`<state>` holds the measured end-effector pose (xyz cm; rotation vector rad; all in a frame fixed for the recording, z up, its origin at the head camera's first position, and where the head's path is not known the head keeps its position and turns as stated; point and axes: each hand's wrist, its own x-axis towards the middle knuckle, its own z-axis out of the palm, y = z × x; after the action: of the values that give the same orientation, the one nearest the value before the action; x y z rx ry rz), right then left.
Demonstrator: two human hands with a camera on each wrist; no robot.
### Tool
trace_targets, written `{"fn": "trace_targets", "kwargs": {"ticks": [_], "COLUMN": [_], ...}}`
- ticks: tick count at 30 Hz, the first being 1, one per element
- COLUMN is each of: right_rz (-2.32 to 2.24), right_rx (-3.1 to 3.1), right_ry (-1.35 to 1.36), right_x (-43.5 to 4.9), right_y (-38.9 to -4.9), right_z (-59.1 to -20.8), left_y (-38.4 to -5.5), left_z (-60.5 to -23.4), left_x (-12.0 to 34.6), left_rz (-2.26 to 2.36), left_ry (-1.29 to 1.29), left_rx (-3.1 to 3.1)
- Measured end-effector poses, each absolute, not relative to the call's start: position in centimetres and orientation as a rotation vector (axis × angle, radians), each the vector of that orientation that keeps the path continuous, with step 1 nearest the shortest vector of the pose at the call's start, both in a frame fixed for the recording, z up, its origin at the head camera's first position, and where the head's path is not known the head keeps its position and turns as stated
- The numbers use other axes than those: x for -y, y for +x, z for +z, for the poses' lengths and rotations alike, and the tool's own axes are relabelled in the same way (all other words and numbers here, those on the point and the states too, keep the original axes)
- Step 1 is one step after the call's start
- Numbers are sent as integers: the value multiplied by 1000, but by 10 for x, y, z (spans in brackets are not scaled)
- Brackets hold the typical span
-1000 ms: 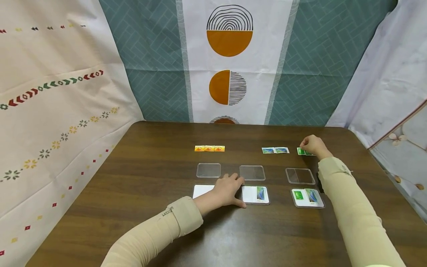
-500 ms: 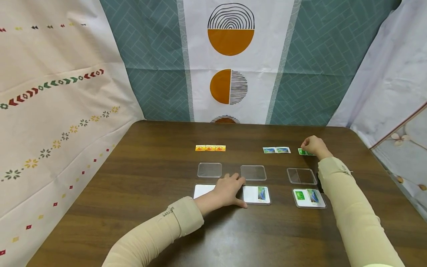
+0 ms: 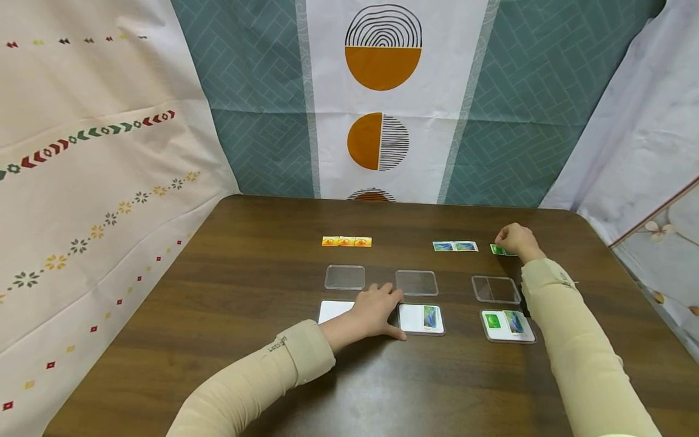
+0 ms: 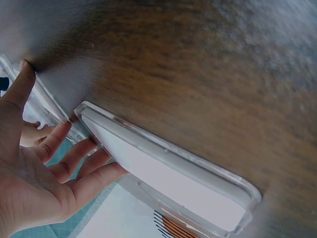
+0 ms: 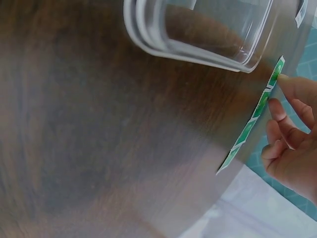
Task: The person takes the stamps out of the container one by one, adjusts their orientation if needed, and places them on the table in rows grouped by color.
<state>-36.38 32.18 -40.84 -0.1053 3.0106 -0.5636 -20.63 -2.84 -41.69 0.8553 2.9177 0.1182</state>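
Note:
My left hand point(image 3: 374, 311) holds the left side of the middle clear plastic case point(image 3: 411, 323), thumb at the near corner and forefinger by the far one. That case has a white insert bearing a blue-green stamp. Its other fingers extend over the left case point(image 4: 163, 171), which has a plain white insert. At the far right, my right hand point(image 3: 517, 241) pinches at a row of green stamps point(image 5: 247, 124), thumb and forefinger on one near the row's left end. In the head view this hand covers part of the row.
Three clear lids point(image 3: 345, 277) lie behind the cases. The right case point(image 3: 508, 334) bears a green stamp and a blue one. Yellow-orange stamps point(image 3: 346, 241) and two blue-green stamps point(image 3: 454, 246) lie towards the back of the brown table point(image 3: 218, 340).
The head view has shifted slightly, so everything sits a little further right in it. Both hands keep their places at the middle case and the green stamps.

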Motion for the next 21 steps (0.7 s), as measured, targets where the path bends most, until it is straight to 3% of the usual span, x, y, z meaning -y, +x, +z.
{"fn": "trace_targets", "kwargs": {"ticks": [21], "right_rz": [-599], "right_rx": [-3023], "right_ry": [-106], "right_x": [-320], "right_y": [-356], "right_z": [-405], "left_y": [-205], "left_z": [-418], "left_x": [29], "left_rz": [92], "left_ry": [848], "left_rx": [-2929]}}
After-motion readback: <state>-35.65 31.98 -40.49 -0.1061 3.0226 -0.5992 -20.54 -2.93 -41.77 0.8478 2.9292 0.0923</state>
